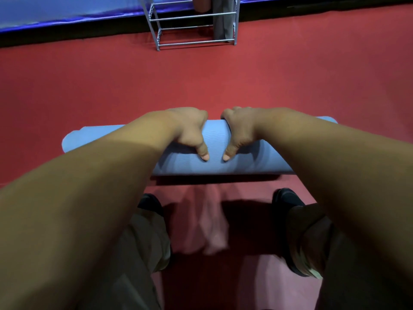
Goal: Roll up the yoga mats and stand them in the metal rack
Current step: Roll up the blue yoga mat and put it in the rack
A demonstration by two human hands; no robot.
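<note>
Both hands are on the rolled blue mat (216,139), lying across the red floor (89,86) mid-frame. Left hand (190,130) and right hand (241,130) grip it side by side, thumbs pressing its near face. Top centre, the metal rack (196,42) holds a grey roll (222,23) upright.

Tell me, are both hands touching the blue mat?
Touching. Head view shows left hand and right hand curled over the rolled blue yoga mat.
</note>
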